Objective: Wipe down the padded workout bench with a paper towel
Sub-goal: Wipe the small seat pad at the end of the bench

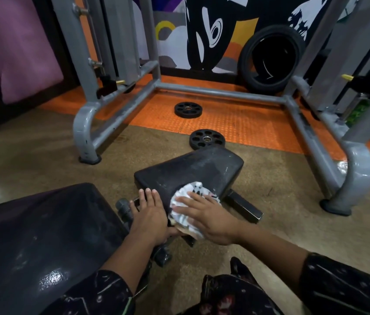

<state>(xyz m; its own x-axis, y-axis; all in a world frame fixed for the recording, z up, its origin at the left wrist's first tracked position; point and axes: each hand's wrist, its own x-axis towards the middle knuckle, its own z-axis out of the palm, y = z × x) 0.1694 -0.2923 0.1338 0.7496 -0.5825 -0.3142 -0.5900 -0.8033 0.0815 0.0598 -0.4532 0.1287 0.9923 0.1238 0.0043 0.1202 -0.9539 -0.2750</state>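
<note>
Both hands work low in the middle of the frame, on the near end of a small black seat pad (pixel 193 171). The right hand (pixel 204 218) lies flat with its fingers straight and spread, pressing a crumpled white paper towel (pixel 191 196) with dark markings against the pad's near right corner; the towel bulges out beyond the fingertips and under the palm. The left hand (pixel 148 214) sits just beside it on the left, fingers straight and together on the pad's near left edge, with the thumb tucked down beside the metal bracket (pixel 125 208) below, holding nothing that can be made out. Both forearms come in from the bottom of the frame in dark patterned sleeves.

The seat pad is dusty and scuffed, tilted up toward the middle of the frame. At lower left lies the larger black back pad (pixel 43 235) of the same bench, glossy with light reflections. A black square steel foot (pixel 245 208) sticks out to the right from under the seat pad.

Beyond it, two black weight plates lie flat: one (pixel 206 139) just behind the pad where the brown floor meets the orange mat, another (pixel 188 109) farther up on the orange mat (pixel 236 119). A grey steel rack frame (pixel 220 93) surrounds that mat, and a black tyre (pixel 270 60) leans against the painted wall at upper right. A purple cushion (pixel 13 48) fills the upper left.
</note>
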